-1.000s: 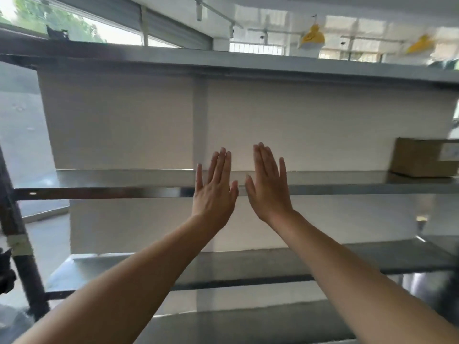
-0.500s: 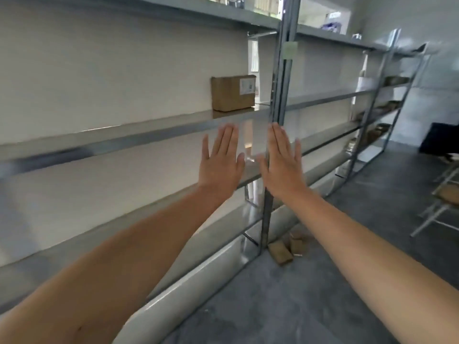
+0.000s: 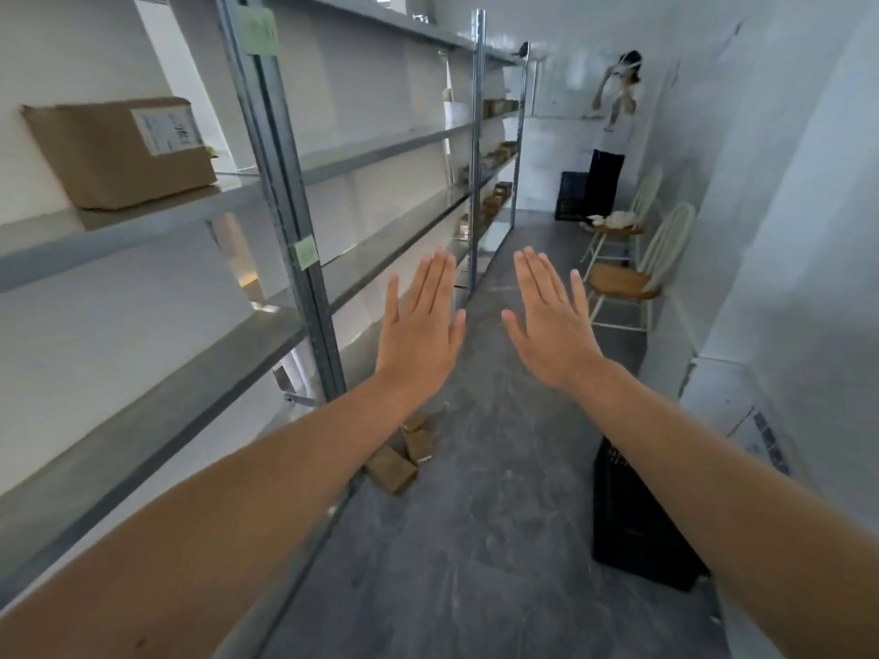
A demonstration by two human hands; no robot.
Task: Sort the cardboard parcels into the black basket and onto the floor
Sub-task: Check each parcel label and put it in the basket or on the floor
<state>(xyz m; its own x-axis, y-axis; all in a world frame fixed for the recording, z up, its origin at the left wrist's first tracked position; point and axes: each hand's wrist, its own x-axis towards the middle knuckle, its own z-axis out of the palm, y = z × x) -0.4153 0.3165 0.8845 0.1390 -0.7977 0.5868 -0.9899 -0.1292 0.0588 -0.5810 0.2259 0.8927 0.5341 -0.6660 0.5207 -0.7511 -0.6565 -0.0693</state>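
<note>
Black baskets (image 3: 632,525) (image 3: 572,197) — two; hands (image 3: 418,335) (image 3: 551,325) — two

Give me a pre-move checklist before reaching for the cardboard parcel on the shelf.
1. Hands free: ok, left hand and right hand are flat, holding nothing.
2. Parcel unobstructed: ok, the cardboard parcel sits alone on the shelf, upper left.
3. Basket placed: ok, the black basket stands on the floor, right side; contents cannot tell.
4. Floor pile spotted: ok, small parcels lie below the shelf.
5. Path: ok nearby; another person stands far off.
</note>
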